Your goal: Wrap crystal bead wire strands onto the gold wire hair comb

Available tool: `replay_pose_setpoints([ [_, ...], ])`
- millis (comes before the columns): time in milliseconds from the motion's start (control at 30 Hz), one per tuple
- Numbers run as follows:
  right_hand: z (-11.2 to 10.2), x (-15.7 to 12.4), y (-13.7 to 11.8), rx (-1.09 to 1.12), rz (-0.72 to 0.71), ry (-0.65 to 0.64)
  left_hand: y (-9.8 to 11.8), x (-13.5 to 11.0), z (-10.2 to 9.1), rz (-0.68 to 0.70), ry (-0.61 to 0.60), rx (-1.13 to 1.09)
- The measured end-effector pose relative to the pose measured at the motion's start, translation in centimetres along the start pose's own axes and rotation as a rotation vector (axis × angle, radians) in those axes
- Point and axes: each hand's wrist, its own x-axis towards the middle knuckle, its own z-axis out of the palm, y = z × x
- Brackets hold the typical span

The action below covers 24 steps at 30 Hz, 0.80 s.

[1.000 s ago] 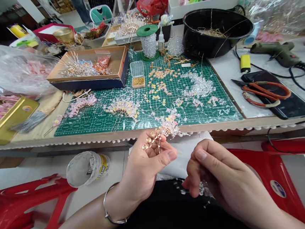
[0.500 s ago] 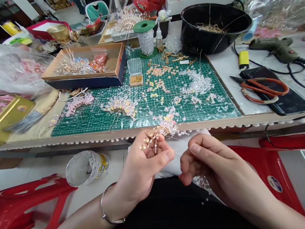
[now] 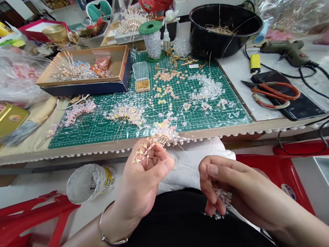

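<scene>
My left hand [image 3: 140, 179] holds a gold wire hair ornament [image 3: 151, 147] between its fingers and thumb, with pale pink and clear beads on the ornament's far end [image 3: 164, 131]. My right hand [image 3: 233, 187] is curled around a strand of clear beads on wire [image 3: 221, 199], which hangs below its fingers. A thin wire [image 3: 188, 167] appears to run from the ornament towards my right hand. A metal bangle [image 3: 108, 234] circles my left wrist. Part of the strand is hidden by my fingers.
Beyond my hands, a green cutting mat [image 3: 154, 103] carries loose beads and hair ornaments. A box tray [image 3: 82, 70], black basin [image 3: 224, 29], glue gun [image 3: 284, 51] and orange-handled shears [image 3: 270, 93] stand on the bench. Red chairs [image 3: 23, 219] and a plastic cup [image 3: 90, 183] lie below.
The whole view has shifted left and the hands sit lower. My right hand has turned, with the bead strand now showing below its fingers. My left hand keeps the ornament.
</scene>
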Motion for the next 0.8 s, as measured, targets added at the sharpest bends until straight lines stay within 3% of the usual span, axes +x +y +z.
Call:
replay_pose_setpoints([
  [100, 0.2, -0.2, 0.0, 0.033, 0.005, 0.002, -0.1, -0.2, -0.1, -0.002, 0.004, -0.004],
  [367, 0.5, -0.6, 0.2, -0.023, -0.182, 0.17, -0.5, -0.3, -1.4, -0.008, 0.003, -0.052],
  [500, 0.0, -0.3, 0.6, -0.352, -0.164, 0.289, -0.4, -0.6, -1.4, 0.02, 0.0, -0.024],
  [600, -0.2, -0.2, 1.1, -0.566, -0.23, 0.351, -0.2, -0.9, -1.1, 0.048, 0.013, 0.03],
  [800, -0.3, -0.2, 1.5, -1.145, -0.712, 0.265, 0.0, -0.7, -0.8, 0.103, 0.034, 0.03],
])
